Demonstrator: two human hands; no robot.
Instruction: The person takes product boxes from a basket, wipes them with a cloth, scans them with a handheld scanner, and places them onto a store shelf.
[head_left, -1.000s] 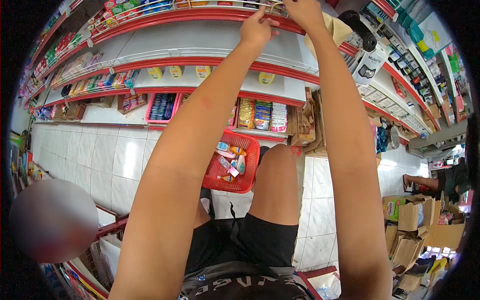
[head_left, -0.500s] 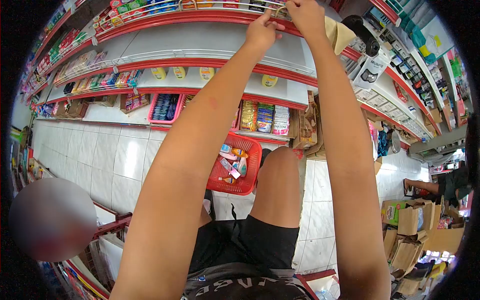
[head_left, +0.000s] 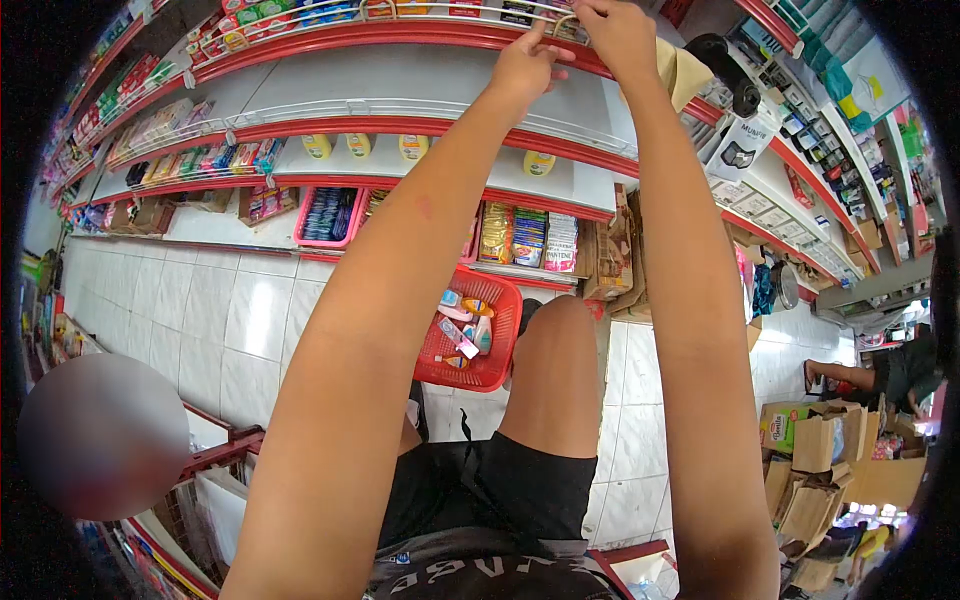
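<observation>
Both my hands reach up to the red-edged upper shelf (head_left: pixel 400 32) at the top of the head view. My left hand (head_left: pixel 524 68) is at the shelf's front wire rail (head_left: pixel 430 8), its index finger stretched up to the wire and the other fingers loosely apart. Just right of it, my right hand (head_left: pixel 620 40) has its fingers drawn together at the rail; what lies between them is hidden. Small packaged boxes stand behind the wire. Below my arms, a red plastic basket (head_left: pixel 508 372) on the floor holds several small bottles and packs.
Yellow bottles (head_left: pixel 413 147) stand on a lower shelf. Sachet packs (head_left: pixel 530 238) and a pink basket (head_left: pixel 299 236) sit at the bottom. A white appliance box (head_left: pixel 738 140) is on the right shelving. Cardboard boxes (head_left: pixel 815 443) and another person's leg (head_left: pixel 845 375) are at right.
My hands stay at the rail; the right hand has shifted very slightly to the right. At far right, the other person's arm now reaches lower.
</observation>
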